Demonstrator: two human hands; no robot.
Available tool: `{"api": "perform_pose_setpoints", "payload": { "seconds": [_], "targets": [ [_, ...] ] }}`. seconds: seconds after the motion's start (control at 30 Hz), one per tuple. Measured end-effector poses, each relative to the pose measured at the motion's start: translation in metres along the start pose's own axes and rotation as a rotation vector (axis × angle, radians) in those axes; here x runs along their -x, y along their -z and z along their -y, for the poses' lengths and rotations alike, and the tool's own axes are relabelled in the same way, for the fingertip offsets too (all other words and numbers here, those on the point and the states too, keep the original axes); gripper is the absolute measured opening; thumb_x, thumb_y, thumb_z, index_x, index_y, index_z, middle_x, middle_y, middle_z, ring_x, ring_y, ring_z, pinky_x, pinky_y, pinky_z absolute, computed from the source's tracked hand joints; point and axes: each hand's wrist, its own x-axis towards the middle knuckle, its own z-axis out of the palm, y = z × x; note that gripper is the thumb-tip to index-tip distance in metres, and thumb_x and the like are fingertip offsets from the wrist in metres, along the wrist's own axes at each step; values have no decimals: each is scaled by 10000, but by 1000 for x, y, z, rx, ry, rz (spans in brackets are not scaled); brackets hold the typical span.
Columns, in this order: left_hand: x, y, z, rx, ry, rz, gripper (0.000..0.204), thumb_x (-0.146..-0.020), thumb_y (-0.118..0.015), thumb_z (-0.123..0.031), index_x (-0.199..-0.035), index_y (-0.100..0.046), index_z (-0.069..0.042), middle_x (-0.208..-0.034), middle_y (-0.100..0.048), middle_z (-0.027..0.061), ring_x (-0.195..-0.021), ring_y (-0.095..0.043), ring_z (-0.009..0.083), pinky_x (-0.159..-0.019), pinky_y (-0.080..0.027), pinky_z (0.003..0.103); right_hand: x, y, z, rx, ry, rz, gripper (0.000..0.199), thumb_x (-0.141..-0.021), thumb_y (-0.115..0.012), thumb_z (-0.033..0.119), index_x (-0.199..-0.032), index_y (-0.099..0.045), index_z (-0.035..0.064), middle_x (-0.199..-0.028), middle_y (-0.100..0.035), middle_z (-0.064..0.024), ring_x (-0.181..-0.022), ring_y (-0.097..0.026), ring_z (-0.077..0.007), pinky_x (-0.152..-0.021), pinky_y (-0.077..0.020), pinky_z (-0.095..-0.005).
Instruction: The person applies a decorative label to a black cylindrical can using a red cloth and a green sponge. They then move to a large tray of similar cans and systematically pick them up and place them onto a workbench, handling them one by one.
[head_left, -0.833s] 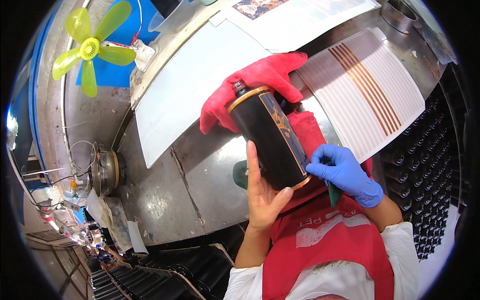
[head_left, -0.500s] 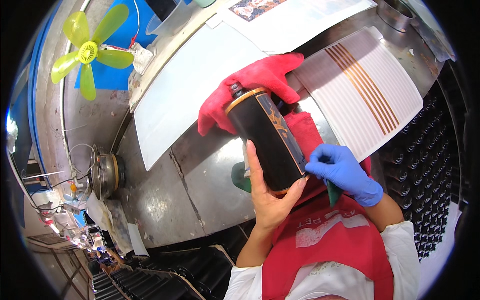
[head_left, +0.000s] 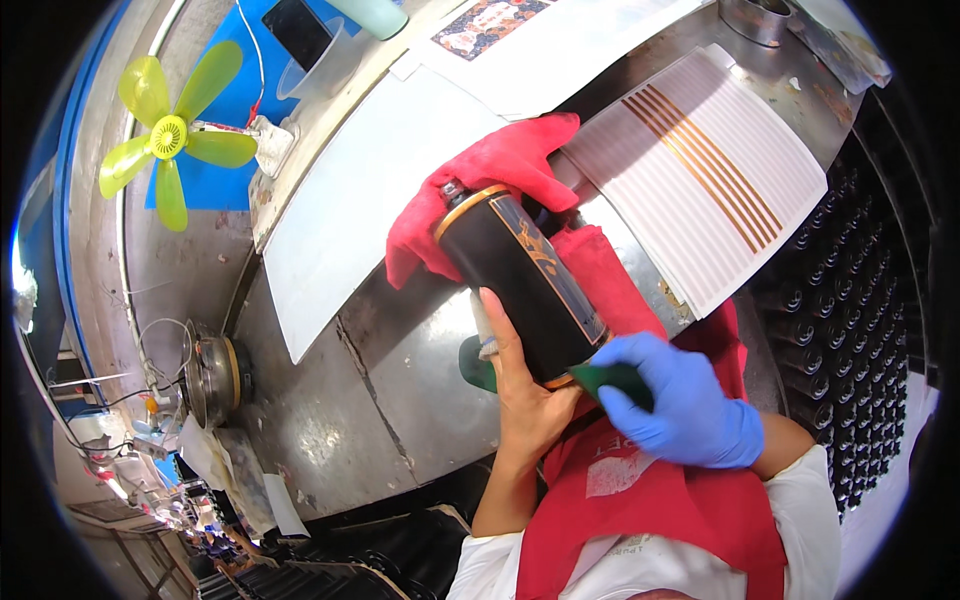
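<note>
A black bottle [head_left: 510, 290] with gold bands and a dark panel with a gold design lies tilted, its neck pointing up and left. Red cloth [head_left: 500, 165] is bunched behind and under it. My bare left hand [head_left: 530, 405] holds the bottle at its base end, thumb below and fingers along the side. In my blue-gloved right hand [head_left: 685, 405] is a flat green scraper [head_left: 615, 385], its edge close to or touching the bottle's lower rim by the panel's end. Another green piece [head_left: 477, 363] partly shows behind my left fingers.
Striped paper sheets [head_left: 690, 170] with brown-gold lines lie to the right. A white board [head_left: 370, 190] leans across the metal table [head_left: 310, 420]. At far left are a yellow-green fan [head_left: 168, 137] and a round metal pot [head_left: 215, 375]. Rows of dark bottles [head_left: 850, 330] stand at right.
My right hand has turned and opened out from a pinch at the panel's lower corner, bringing the green scraper up to the bottle's base. My left hand keeps its hold.
</note>
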Motion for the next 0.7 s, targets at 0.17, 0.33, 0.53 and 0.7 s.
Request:
{"api": "perform_pose_setpoints", "payload": {
  "seconds": [0.17,0.33,0.53,0.7],
  "targets": [
    [5,3,-7,-220,-98,-93,1155,-650,-810,-23,-1492,-21,-54,-1272,-474,233,-1128,-525,335,-951,-403,418,0,21,-27,111,-167,-215,227,-846,-609,105,-1058,-544,57,-871,-643,-128,-737,-668,-214,-649,-525,-311],
    [-8,-9,-25,-869,-414,-54,931,-673,-749,-83,-1451,-245,-2,-1441,-227,338,-1319,-169,558,-1058,-134,599,2,7,2,29,-129,44,317,-833,-629,134,-1125,-522,70,-939,-649,-135,-819,-676,-253,-721,-527,-326],
    [9,9,16,-355,-165,-28,1005,-709,-755,-36,-1465,-97,36,-1260,-503,218,-1167,-506,374,-981,-380,391,-11,12,-37,-117,-199,42,306,-816,-629,98,-1094,-516,41,-990,-587,-110,-916,-591,-185,-817,-478,-304],
    [17,21,41,-326,-140,-63,1059,-727,-757,-51,-1465,-2,28,-1210,-529,164,-1060,-563,277,-930,-422,345,-13,12,-60,-124,-225,30,301,-819,-627,97,-1093,-517,34,-1001,-592,-97,-930,-583,-167,-830,-472,-294]
  ]
}}
